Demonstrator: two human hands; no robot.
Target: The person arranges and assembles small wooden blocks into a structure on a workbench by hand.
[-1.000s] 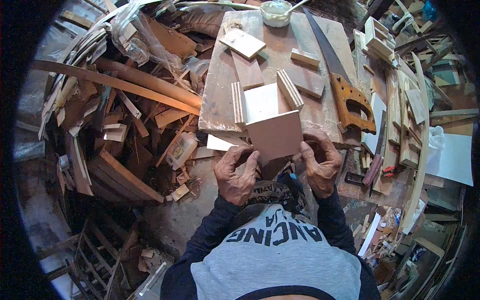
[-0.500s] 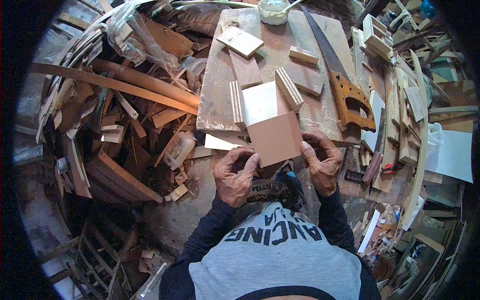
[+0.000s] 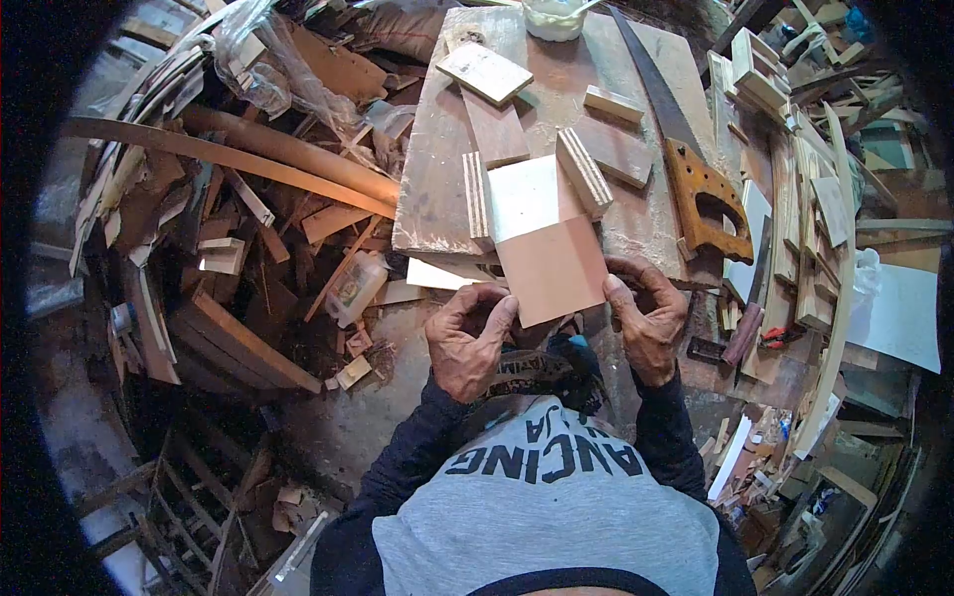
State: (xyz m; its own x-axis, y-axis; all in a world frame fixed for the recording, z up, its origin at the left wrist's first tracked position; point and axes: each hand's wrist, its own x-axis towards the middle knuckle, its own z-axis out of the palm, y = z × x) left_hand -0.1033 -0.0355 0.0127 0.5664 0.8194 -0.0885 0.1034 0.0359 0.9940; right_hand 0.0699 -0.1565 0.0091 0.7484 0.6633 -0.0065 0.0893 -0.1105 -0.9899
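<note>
Both hands, left hand (image 3: 467,343) and right hand (image 3: 648,323), pinch a brown panel (image 3: 552,268) above a "ANCING" shirt (image 3: 547,497).

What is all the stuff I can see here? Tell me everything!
square panel: one, pinkish brown, held at the workboard's near edge
workboard: one, worn brown, centre
plywood strips: two, pale with striped edges, either side of a pale panel
hand saw: one, rusty blade, brown handle, right side of board
white tub: one, far end of board
small wood blocks: several, tan, on the board
plastic bottle: one, clear, on the floor left
scrap wood pile: many pieces, brown, left
left hand: gripping panel's near left corner
right hand: gripping panel's near right corner
</note>
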